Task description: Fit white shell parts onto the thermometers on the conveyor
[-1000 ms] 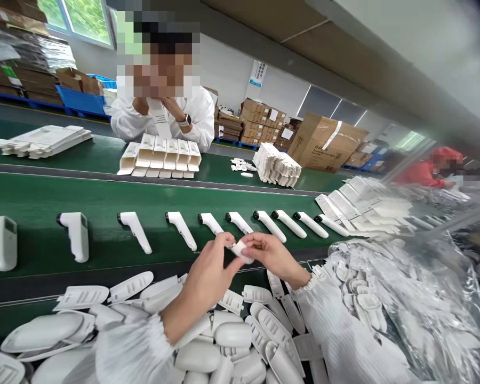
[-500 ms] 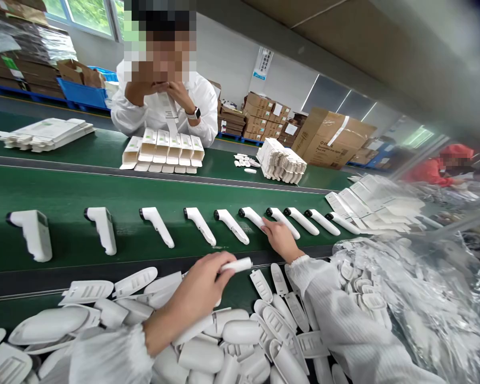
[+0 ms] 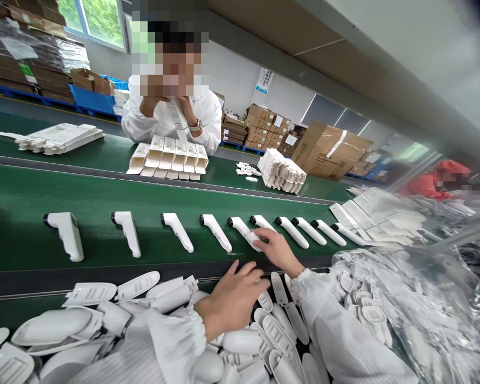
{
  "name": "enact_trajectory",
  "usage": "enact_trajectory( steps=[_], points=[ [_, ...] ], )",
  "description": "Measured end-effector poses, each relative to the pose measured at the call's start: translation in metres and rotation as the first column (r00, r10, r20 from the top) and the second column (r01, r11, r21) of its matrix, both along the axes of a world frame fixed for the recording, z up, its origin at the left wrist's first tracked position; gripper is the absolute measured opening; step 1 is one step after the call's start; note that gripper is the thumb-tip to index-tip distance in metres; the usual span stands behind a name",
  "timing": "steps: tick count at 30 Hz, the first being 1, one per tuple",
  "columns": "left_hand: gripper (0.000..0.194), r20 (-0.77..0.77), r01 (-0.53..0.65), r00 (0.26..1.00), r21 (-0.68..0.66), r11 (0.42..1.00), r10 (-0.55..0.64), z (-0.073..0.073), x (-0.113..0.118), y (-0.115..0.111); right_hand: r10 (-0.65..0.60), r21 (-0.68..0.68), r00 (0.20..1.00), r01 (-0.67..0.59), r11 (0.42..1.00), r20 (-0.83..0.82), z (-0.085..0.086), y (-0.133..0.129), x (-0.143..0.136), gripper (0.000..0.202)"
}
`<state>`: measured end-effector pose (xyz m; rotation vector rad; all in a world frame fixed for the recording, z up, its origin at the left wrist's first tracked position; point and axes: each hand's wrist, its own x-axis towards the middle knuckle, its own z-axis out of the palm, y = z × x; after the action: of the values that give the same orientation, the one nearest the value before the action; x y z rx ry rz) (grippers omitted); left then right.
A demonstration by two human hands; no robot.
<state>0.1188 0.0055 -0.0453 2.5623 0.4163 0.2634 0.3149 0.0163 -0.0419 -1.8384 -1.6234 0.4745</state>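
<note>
Nearest: a loose pile of white covers [image 3: 240, 341], some ribbed side up, some smooth side up. To its right lies a clear plastic bag [image 3: 436, 304] with more covers in or under it.

Left hand [image 3: 234, 298]: palm down over the far part of the pile, fingers spread, no piece visible in its grasp; contact underneath cannot be judged. Change: 0.5 s ago it pinches 1 white part; now that part is out of its fingers. Where the part is now, cannot tell.

Right hand [image 3: 278, 248]: half closed, thumb and fingertips at the lower handle of 1 white gun-shaped device [image 3: 240, 228], which lies on the green belt [image 3: 104, 192]. Firm hold or mere contact, cannot tell. Change: 0.5 s ago it touches the neighbour on the right. Judgement: attention has shifted 1 place left along the row, and the left hand is free.

Row: 5 devices lie right of the touched device and 4 left of it, plus 1 cut off at the frame edge; dark tips mostly point left.

Beyond the belt: open white boxes [image 3: 168, 154] in front of a co-worker [image 3: 172, 122], stacked white cartons [image 3: 282, 170]. Farther: a large brown carton [image 3: 328, 149].
</note>
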Motion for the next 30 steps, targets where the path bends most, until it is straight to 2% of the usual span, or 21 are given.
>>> enact_trajectory(
  steps=[1, 2, 5, 7, 10, 12, 14, 16, 18, 20, 22, 26, 28, 30],
  points=[
    [0.042, -0.038, 0.105, 0.994, 0.09, 0.99, -0.102, -0.001, -0.001, -0.002, 0.018, -0.036, 0.99, -0.013, 0.999, 0.136, -0.006, 0.003, 0.004, 0.038],
    [0.037, -0.073, 0.163, 0.986, 0.162, 0.973, -0.153, -0.002, 0.0, -0.004, 0.038, -0.074, 0.967, -0.02, 0.997, 0.251, -0.012, 0.006, 0.007, 0.044],
    [0.023, -0.146, 0.193, 0.977, 0.308, 0.932, -0.154, 0.001, 0.0, -0.006, 0.058, -0.131, 0.876, 0.005, 0.991, 0.478, -0.027, 0.011, 0.013, 0.048],
    [0.02, -0.166, 0.129, 0.983, 0.316, 0.94, -0.079, 0.007, -0.004, -0.004, 0.067, -0.135, 0.835, 0.009, 0.991, 0.547, -0.03, 0.013, 0.015, 0.045],
    [0.018, -0.138, -0.105, 0.982, 0.176, 0.979, 0.13, 0.018, -0.022, 0.01, 0.02, -0.041, 0.785, 0.007, 0.999, 0.619, -0.021, 0.008, 0.012, 0.042],
    [0.02, -0.097, -0.249, 0.962, 0.065, 0.966, 0.255, 0.026, -0.039, 0.025, 0.008, 0.072, 0.816, -0.061, 0.996, 0.578, -0.005, -0.003, 0.001, 0.045],
    [0.019, -0.082, -0.324, 0.944, -0.029, 0.946, 0.321, 0.033, -0.054, 0.038, 0.184, 0.099, 0.888, -0.247, 0.964, 0.421, 0.013, -0.016, -0.02, 0.049],
    [0.016, -0.088, -0.358, 0.933, -0.106, 0.928, 0.35, 0.037, -0.065, 0.046, 0.426, 0.069, 0.872, -0.453, 0.889, 0.241, 0.03, -0.026, -0.043, 0.05],
    [0.015, -0.088, -0.393, 0.92, -0.179, 0.902, 0.383, 0.041, -0.072, 0.048, 0.519, 0.047, 0.842, -0.53, 0.846, 0.144, 0.038, -0.03, -0.062, 0.041],
    [0.019, -0.089, -0.446, 0.895, -0.198, 0.873, 0.436, 0.042, -0.082, 0.044, 0.473, 0.048, 0.875, -0.479, 0.876, 0.106, 0.036, -0.027, -0.068, 0.029],
    [0.03, -0.141, -0.485, 0.872, -0.12, 0.866, 0.469, 0.042, -0.098, 0.038, 0.371, 0.033, 0.926, -0.374, 0.927, 0.07, 0.028, -0.019, -0.06, 0.026],
    [0.035, -0.32, -0.37, 0.864, 0.116, 0.922, 0.388, 0.034, -0.133, 0.028, 0.193, -0.024, 0.977, -0.192, 0.981, 0.092, 0.008, -0.012, -0.041, 0.028],
    [0.037, -0.36, -0.317, 0.86, 0.18, 0.931, 0.363, 0.03, -0.141, 0.025, 0.185, -0.035, 0.968, -0.181, 0.983, 0.17, 0.003, -0.014, -0.046, 0.03],
    [0.037, -0.372, -0.299, 0.854, 0.224, 0.928, 0.365, 0.028, -0.141, 0.022, 0.207, -0.065, 0.932, -0.196, 0.978, 0.298, 0.003, -0.016, -0.063, 0.036]
  ],
)
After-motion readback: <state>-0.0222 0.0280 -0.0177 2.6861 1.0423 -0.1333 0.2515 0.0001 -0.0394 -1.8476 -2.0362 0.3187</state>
